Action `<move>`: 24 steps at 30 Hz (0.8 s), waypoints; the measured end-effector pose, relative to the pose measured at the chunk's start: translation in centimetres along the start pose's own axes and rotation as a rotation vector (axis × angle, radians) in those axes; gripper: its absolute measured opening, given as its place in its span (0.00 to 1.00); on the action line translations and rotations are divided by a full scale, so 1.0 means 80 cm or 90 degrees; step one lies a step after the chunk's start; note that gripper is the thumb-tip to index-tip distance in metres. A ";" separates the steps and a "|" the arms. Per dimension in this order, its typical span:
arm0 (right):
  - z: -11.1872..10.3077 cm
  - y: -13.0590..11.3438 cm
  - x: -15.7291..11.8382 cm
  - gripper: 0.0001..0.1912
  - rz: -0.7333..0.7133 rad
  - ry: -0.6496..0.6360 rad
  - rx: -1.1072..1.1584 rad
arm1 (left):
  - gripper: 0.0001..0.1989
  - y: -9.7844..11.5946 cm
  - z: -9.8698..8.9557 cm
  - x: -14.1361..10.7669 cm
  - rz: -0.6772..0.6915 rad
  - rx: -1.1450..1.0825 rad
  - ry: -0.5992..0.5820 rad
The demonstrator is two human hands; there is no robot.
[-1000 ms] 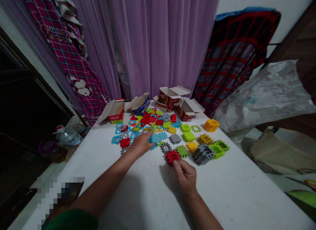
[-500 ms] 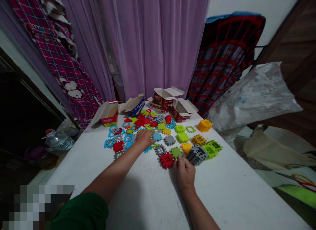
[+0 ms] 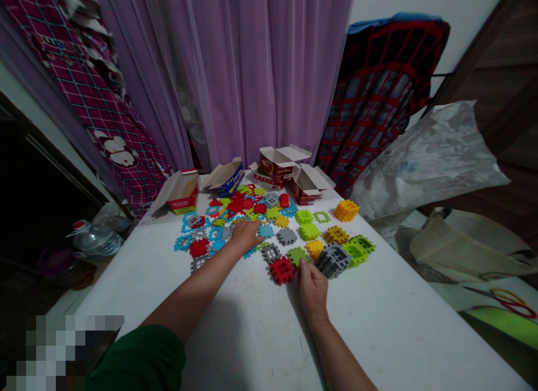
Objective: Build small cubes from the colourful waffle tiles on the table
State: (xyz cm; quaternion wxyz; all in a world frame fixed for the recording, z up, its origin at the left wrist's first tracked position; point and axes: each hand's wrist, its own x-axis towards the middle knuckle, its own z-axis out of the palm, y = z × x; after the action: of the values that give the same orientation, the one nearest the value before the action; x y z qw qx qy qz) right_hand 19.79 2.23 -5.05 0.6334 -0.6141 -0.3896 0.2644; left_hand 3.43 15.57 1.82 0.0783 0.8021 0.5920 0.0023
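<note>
Now reaches palm-down into the loose pieces (image 3: pixel 236 203) with the left hand (image 3: pixel 245 237), leaves the red stack (image 3: pixel 282 270) released on the table (image 3: pixel 403 315), and curls the right hand (image 3: pixel 313 289) by a green piece (image 3: pixel 296 255).
Spreads left fingers beside a light-blue piece (image 3: pixel 265 231); cannot tell if gripping. Bends right fingers inward; cannot tell if pinching. Looks tight toward the grey stack (image 3: pixel 335 262), roomier toward the body and right-hand edge.
</note>
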 end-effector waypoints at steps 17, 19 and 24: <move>0.002 0.003 -0.003 0.30 -0.024 0.004 -0.001 | 0.13 -0.078 0.003 -0.077 0.022 -0.137 0.100; 0.004 0.001 -0.005 0.29 -0.025 0.017 -0.003 | 0.17 -0.067 0.016 -0.094 0.013 -0.101 0.118; 0.004 -0.001 -0.008 0.30 -0.028 0.018 -0.015 | 0.19 -0.029 0.032 -0.110 -0.018 -0.019 0.112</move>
State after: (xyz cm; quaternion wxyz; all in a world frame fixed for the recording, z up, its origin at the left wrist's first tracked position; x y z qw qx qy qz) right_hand 19.17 1.85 -5.06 0.6371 -0.6166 -0.3973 0.2369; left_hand -1.13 7.56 -0.20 0.0380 0.7892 0.6077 0.0805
